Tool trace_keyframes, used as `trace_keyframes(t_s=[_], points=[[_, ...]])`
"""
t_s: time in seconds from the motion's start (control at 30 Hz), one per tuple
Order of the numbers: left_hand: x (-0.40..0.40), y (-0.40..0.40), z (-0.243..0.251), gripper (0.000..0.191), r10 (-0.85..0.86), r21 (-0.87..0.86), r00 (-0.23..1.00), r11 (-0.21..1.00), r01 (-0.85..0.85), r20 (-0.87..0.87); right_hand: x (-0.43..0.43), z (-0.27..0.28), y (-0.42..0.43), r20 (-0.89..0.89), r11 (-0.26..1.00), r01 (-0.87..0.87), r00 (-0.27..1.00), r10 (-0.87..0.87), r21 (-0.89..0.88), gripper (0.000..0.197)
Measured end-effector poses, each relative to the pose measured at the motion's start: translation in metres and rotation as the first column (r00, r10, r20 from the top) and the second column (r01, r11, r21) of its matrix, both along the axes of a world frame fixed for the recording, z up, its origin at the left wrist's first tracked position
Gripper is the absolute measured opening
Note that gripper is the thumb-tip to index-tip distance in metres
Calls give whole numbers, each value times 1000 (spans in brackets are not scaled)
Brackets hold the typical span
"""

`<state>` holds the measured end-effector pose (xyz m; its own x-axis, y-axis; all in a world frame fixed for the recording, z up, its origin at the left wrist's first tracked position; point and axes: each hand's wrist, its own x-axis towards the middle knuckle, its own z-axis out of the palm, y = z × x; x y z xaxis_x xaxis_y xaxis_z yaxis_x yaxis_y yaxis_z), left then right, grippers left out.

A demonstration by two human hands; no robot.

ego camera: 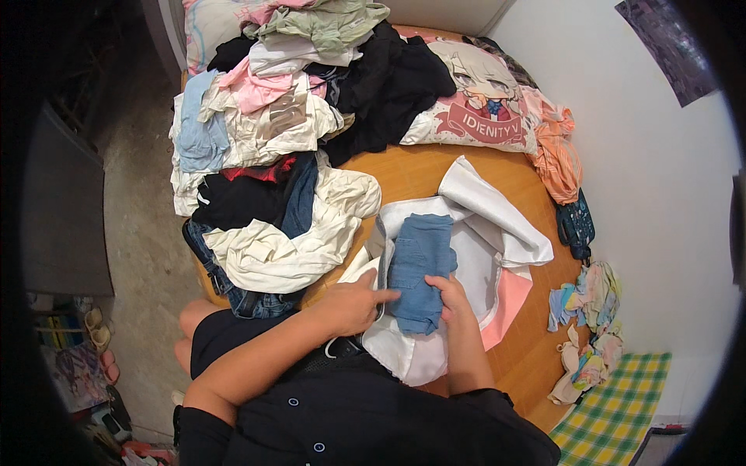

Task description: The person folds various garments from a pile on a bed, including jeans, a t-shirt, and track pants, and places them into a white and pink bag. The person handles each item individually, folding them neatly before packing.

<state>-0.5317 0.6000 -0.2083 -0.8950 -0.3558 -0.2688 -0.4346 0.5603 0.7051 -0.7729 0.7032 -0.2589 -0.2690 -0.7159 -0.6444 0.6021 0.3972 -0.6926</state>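
A folded blue denim garment [415, 265] is held above a fabric storage bag [527, 236], white inside with some pink outside. My right hand [453, 298] grips the garment's right edge, thumb on top. At its left edge is my left hand [352, 304], index finger stretched out over the denim and the other fingers partly curled. Nothing shows in this left hand, though its underside is hidden. The bag's flap is folded back, and its open mouth surrounds the garment. Beside my left arm lies a cream-white garment [274, 256] on top of dark blue jeans [256, 306].
A tall heap of clothes [268, 116] covers the upper left of the wooden bed surface [402, 169]. Behind are black garments [390, 81] and a printed pillow [478, 99] bearing writing. Small crumpled garments [594, 314] and a checked cloth [618, 402] lie along the right wall.
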Motion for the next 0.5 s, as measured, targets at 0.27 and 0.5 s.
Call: trace_keyframes(t_s=[0.27, 0.5], points=[[-4, -13, -14, 51, 353, -3, 927, 934, -357, -126, -53, 4, 41, 82, 978, 204, 975, -207, 51, 63], [-5, -57, 100, 63, 393, -6, 772, 890, -457, -500, -97, 85, 72, -511, 834, 441, 659, -552, -332, 67]])
